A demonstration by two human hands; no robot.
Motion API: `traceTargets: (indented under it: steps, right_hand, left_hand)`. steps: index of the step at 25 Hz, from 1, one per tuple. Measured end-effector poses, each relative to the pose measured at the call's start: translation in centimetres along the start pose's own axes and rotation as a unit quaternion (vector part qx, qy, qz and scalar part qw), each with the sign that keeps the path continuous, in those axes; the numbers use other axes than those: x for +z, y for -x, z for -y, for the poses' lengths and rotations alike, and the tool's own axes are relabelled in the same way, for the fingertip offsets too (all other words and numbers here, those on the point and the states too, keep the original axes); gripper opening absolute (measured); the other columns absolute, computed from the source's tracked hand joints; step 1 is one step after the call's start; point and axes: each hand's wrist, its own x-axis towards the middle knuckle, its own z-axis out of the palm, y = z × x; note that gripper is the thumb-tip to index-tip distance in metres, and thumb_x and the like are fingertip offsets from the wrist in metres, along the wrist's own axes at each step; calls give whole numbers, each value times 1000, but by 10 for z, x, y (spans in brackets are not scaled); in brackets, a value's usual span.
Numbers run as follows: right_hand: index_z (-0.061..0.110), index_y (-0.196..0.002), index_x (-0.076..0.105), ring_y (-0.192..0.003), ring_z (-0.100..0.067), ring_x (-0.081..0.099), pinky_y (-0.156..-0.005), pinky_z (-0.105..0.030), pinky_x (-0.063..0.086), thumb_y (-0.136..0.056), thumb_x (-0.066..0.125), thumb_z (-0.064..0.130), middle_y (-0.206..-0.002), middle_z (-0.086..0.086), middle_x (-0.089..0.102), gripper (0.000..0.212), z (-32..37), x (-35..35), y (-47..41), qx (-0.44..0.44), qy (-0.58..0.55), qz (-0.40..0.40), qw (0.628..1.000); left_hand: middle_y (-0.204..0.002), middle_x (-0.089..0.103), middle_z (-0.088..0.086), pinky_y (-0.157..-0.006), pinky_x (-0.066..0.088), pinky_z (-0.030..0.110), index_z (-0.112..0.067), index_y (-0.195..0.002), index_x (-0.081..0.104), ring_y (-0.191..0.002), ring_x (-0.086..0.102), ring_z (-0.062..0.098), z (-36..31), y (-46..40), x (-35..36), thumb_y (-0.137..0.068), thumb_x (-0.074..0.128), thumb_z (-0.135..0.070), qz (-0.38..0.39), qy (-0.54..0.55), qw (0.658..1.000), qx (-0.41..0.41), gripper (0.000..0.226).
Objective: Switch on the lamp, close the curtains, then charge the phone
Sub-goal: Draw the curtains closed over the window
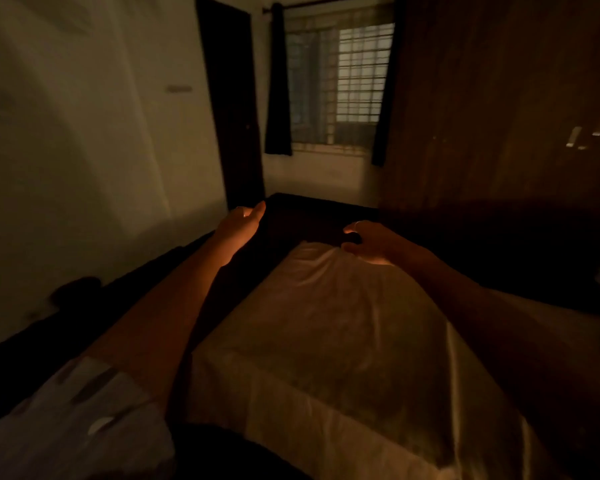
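The room is dim with warm light coming from behind me. Straight ahead, a barred window (340, 84) shows between two dark curtains, the left curtain (278, 81) and the right curtain (386, 91), both drawn aside. My left hand (244, 221) reaches forward over the bed's dark edge, fingers extended, holding nothing. Farther right, my right hand (371, 242) hovers with fingers spread above the far end of the pale sheet (326, 327); a ring shows on one finger. No lamp or phone is in view.
A bed with a dark frame (312, 206) fills the space between me and the window. A dark door (232, 98) stands at the left of the window. A wooden wardrobe (499, 98) lines the right wall. The pale wall (84, 133) runs along the left.
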Motion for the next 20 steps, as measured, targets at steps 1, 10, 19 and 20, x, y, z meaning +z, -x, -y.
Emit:
traceTargets:
  steps: [1,10,19,20]
  right_hand:
    - [6,-138,40,-137,-26,34,-110,-31,28,-93,51,25,-148,-13,38,50,17,7,-18,-20,1,4,1000]
    - [7,-141,36,-137,-28,34,-110,-34,30,-93,52,29,-150,-13,35,55,136,51,-181,-143,-34,45,988]
    - [10,-146,22,-141,-29,27,-114,-35,27,-93,53,31,-154,-12,25,65,225,79,-346,-174,-63,50,981]
    - [9,-146,23,-141,-29,27,-114,-35,26,-92,53,32,-154,-13,25,65,235,86,-361,-181,-58,56,980]
  left_hand:
    - [-133,55,13,-105,42,46,-11,-124,54,-120,53,33,11,-7,-18,-90,36,-55,-19,-5,1000,-12,59]
    - [-104,59,15,-95,44,39,-7,-94,60,-102,59,32,76,-99,-129,-93,33,-51,-115,-27,989,-87,52]
    - [-135,53,16,-108,39,48,-6,-126,53,-123,50,34,124,-213,-223,-88,38,-58,-169,-16,980,-102,66]
    - [-136,52,16,-108,39,48,-6,-126,53,-124,49,34,132,-224,-230,-88,38,-58,-169,-13,980,-103,66]
